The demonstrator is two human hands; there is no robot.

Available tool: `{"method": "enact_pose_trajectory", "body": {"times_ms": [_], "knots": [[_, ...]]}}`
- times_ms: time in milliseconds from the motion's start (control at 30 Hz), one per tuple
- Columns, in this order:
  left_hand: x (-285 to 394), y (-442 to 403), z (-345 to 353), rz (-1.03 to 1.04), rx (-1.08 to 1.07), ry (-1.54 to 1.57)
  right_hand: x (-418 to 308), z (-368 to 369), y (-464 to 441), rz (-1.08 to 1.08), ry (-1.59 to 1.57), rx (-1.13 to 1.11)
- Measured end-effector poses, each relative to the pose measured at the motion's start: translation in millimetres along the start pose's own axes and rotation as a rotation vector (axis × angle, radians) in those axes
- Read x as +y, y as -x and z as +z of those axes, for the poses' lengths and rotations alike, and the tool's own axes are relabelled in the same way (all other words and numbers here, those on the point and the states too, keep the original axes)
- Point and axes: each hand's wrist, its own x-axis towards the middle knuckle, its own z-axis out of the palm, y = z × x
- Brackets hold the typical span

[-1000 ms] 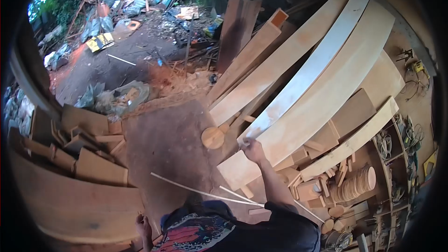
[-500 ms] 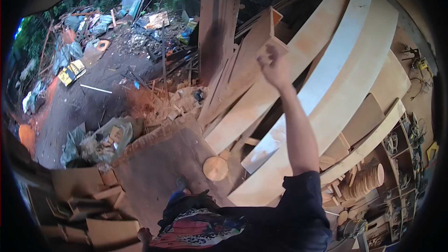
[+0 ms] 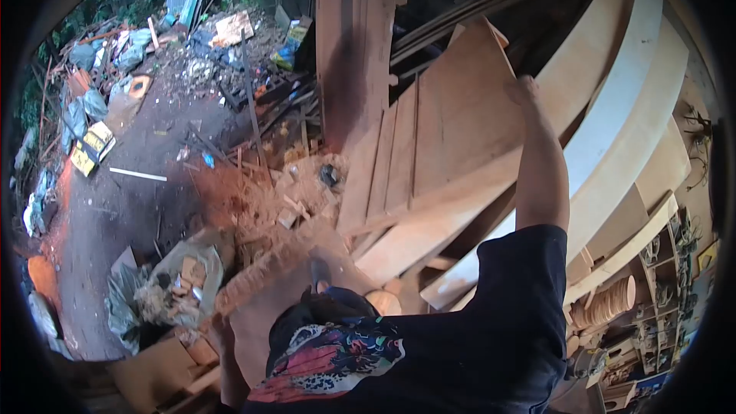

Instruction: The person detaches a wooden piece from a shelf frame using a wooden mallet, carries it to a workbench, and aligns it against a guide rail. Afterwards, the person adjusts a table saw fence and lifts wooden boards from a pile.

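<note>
My right hand (image 3: 524,90) is at the upper right edge of a tall brown wooden panel (image 3: 471,111), its fingers bent around that edge and partly hidden. The panel leans among other boards, with narrower upright strips (image 3: 387,153) along its left side. To the right of my hand stand long curved pale boards (image 3: 632,107). My left hand (image 3: 220,331) hangs low at the left of my body, close to a cardboard-like brown sheet (image 3: 157,372); its fingers are too dark and small to make out.
A torn bag of scraps (image 3: 188,280) lies at lower left. Wood offcuts and sawdust (image 3: 287,192) cover the ground before the panels. Another upright board (image 3: 353,54) stands behind. Shelves with tools (image 3: 663,291) and stacked round wood discs (image 3: 609,303) are at right.
My right hand has moved right and come to the panel's edge. More of the panel's face shows now. My body and view have shifted forward, and my left arm shows more.
</note>
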Motion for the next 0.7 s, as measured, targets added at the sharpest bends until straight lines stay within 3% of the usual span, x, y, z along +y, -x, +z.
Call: {"method": "enact_pose_trajectory", "body": {"times_ms": [67, 133, 167, 200, 233, 300, 333, 367, 433, 467, 533, 567, 600, 667, 700], "knots": [[1.2, -17.5, 19.7, 0.023, 0.071, 0.1, -1.8, 37.0, -38.7, 0.125, -0.033, 0.007], [8.2, -20.6, 18.3, -0.077, -0.101, 0.069, -14.5, 37.7, -42.0, 0.159, 0.038, -0.016], [-17.1, -17.3, 38.8, 0.033, 0.056, -0.024, -19.0, 34.2, -39.2, 0.178, 0.076, -0.025], [-56.3, -25.2, 62.4, 0.065, 0.055, 0.199, -16.4, 41.5, -41.7, 0.185, 0.053, 0.013], [-13.5, -29.7, 35.0, -0.221, -0.242, 0.141, -9.1, 53.9, -45.9, 0.194, 0.031, 0.057], [-53.5, -80.3, 71.5, 0.17, -0.452, -0.299, -0.1, 49.6, -25.3, 0.223, 0.061, 0.102], [-33.4, -99.5, 68.9, 0.389, -0.492, -0.479, -19.6, 32.6, 5.2, 0.241, 0.116, 0.098], [-36.7, -130.5, 80.9, 0.387, -0.475, -0.351, -39.5, 16.3, 33.7, 0.257, 0.174, 0.091], [24.1, -194.4, 71.1, 0.392, -0.448, -0.096, -72.0, -1.2, 76.5, 0.312, 0.178, 0.182], [42.7, -240.5, 86.1, 0.743, -0.396, -0.206, -82.2, -6.2, 100.3, 0.341, 0.177, 0.219], [98.8, -326.7, 127.5, 0.775, -0.309, -0.075, -93.4, -19.3, 146.9, 0.32, 0.174, 0.193], [138.6, -369.5, 140.2, 0.949, -0.248, -0.123, -95.0, -20.6, 170.4, 0.321, 0.168, 0.205], [199.9, -401.4, 153.0, 0.939, -0.274, -0.115, -96.9, -22.2, 191.8, 0.314, 0.164, 0.221], [342.4, -439.3, 147.0, 0.588, -0.53, -0.065, -101.0, -23.3, 233.5, 0.35, 0.202, 0.275], [423.6, -428.5, 118.0, 0.63, -0.579, 0.214, -99.1, -23.9, 254.2, 0.289, 0.238, 0.309]]}}
